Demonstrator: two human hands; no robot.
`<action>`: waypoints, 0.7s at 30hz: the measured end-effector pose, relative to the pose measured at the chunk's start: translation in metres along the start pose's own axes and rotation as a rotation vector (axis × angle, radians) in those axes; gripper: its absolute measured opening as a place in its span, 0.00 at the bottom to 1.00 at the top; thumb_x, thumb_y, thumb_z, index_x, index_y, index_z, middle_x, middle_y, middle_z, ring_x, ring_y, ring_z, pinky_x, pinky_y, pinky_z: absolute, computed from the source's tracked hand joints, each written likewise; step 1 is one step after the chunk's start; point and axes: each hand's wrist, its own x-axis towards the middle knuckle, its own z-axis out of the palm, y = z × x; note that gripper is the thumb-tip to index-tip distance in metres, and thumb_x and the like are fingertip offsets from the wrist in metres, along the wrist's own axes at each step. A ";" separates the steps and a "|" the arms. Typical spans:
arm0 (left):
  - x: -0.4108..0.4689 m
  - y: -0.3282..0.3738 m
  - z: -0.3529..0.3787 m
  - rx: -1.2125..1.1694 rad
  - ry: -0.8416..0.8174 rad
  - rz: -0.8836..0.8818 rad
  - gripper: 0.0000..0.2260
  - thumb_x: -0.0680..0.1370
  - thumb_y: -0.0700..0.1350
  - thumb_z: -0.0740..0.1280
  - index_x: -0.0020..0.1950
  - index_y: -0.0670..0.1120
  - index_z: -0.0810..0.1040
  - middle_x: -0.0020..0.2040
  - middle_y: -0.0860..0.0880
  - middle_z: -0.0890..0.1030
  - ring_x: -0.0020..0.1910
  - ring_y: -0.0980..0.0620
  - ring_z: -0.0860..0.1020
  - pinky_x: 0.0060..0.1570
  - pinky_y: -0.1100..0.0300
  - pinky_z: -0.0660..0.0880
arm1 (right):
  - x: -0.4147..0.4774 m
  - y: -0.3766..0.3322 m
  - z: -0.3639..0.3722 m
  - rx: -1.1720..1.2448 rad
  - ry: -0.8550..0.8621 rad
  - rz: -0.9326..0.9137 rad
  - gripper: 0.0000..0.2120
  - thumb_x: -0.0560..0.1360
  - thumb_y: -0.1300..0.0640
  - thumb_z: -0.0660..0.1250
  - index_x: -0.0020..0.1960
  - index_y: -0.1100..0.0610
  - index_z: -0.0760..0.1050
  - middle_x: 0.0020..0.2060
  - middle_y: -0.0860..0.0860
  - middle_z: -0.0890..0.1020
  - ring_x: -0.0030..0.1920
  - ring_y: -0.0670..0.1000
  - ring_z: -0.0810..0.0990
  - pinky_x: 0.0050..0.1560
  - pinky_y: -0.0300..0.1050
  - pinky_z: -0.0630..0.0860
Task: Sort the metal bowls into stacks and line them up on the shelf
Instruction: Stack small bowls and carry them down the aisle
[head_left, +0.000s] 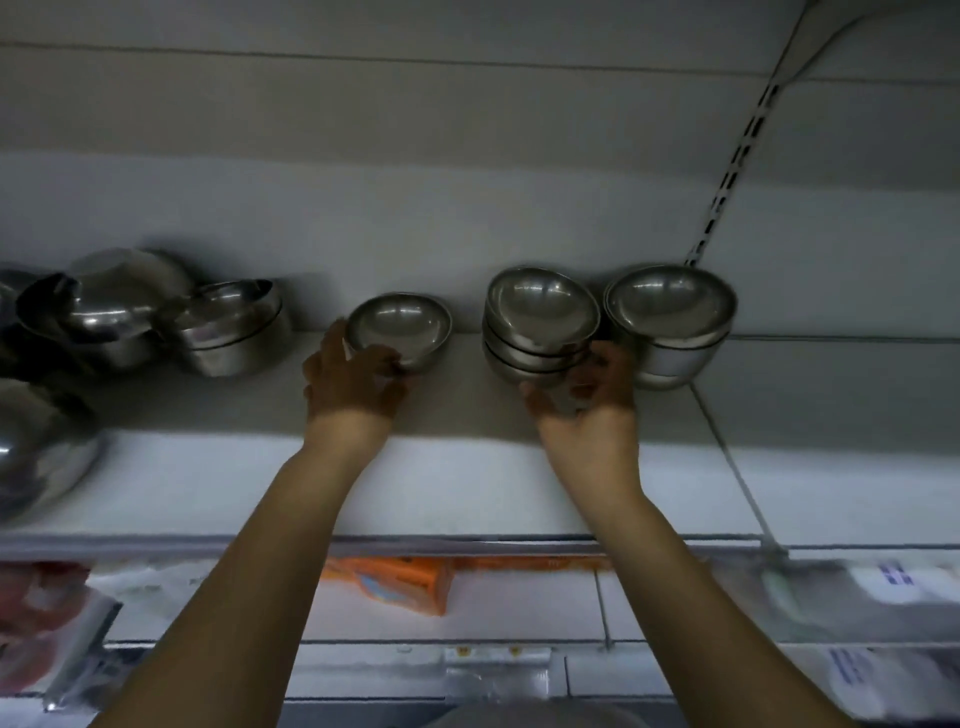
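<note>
On the white shelf (467, 467) my left hand (353, 382) grips the near rim of a single shallow metal bowl (399, 325) at the middle. My right hand (587, 400) holds the base of a tilted stack of metal bowls (540, 317) just to the right, with fingers curled round its lower bowls. Beside it, against the back wall, stands another stack of larger bowls (670, 322). A jumbled heap of bowls (156, 317) lies at the left of the shelf.
A large metal bowl (41, 457) sits near the shelf's left front edge. A slotted upright rail (737, 156) runs up the back wall at the right. Below the shelf lie an orange packet (400, 582) and other packaged goods.
</note>
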 end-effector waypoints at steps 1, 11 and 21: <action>0.005 0.000 -0.001 -0.028 -0.020 -0.011 0.08 0.79 0.44 0.71 0.58 0.49 0.82 0.83 0.44 0.53 0.78 0.39 0.57 0.74 0.50 0.61 | 0.003 -0.004 0.003 0.071 0.009 0.031 0.31 0.68 0.59 0.81 0.63 0.47 0.67 0.53 0.48 0.79 0.49 0.43 0.79 0.47 0.36 0.77; 0.028 0.000 -0.016 -0.443 0.034 0.249 0.13 0.75 0.46 0.76 0.41 0.63 0.76 0.76 0.42 0.68 0.68 0.41 0.76 0.66 0.45 0.75 | 0.020 -0.017 0.020 0.238 0.077 0.323 0.23 0.82 0.43 0.60 0.74 0.51 0.64 0.53 0.38 0.77 0.49 0.30 0.73 0.41 0.19 0.67; 0.055 0.067 -0.014 -0.522 -0.001 0.674 0.09 0.74 0.41 0.76 0.53 0.43 0.82 0.54 0.52 0.80 0.52 0.62 0.79 0.56 0.63 0.76 | 0.035 -0.020 0.027 0.283 0.107 0.367 0.12 0.84 0.40 0.51 0.65 0.39 0.67 0.65 0.45 0.73 0.69 0.50 0.71 0.72 0.48 0.66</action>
